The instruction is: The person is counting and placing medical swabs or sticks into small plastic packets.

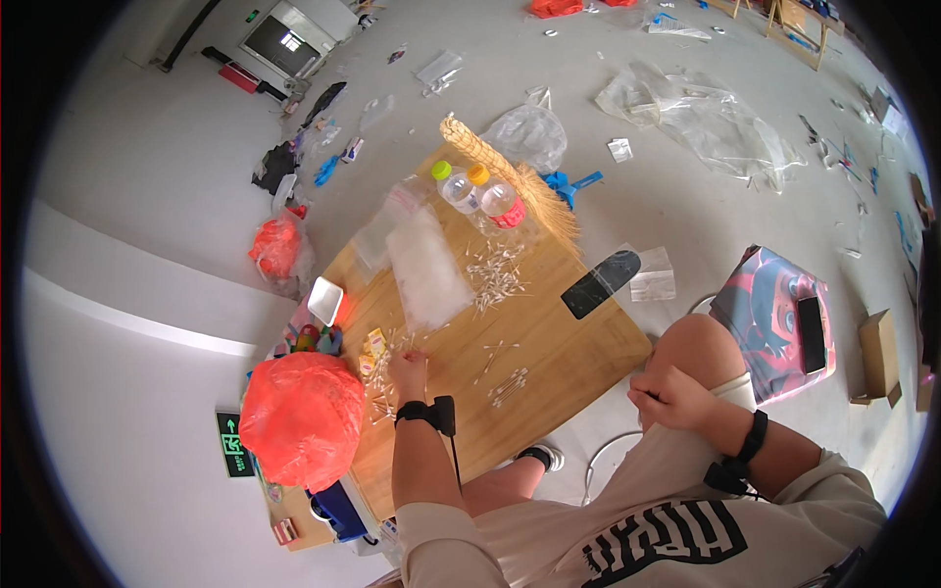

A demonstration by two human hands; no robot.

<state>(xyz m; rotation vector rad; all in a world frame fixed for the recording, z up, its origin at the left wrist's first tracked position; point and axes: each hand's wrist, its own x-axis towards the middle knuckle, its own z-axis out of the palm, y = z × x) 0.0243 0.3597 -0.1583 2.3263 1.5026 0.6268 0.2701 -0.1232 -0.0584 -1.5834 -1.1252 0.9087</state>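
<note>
My left hand [408, 372] rests on the wooden table [549, 343], fingers curled down onto a scatter of cotton swabs [384, 397] by the table's left edge; whether it grips any is hidden. Small yellow packets [372, 345] lie just left of it. My right hand [671, 397] is off the table, fingers closed, lying on my right knee. More cotton swabs [495, 274] are piled at the table's middle, and a small bunch of swabs [508, 386] lies near the front edge. A clear plastic bag [428, 267] lies flat beyond my left hand.
Three bottles [475, 191] and a straw broom [515, 176] sit at the table's far end. A dark phone [600, 283] lies on the right side. A red plastic bag [302, 419] sits at the left. A patterned stool [779, 323] stands to the right. Plastic wrap litters the floor.
</note>
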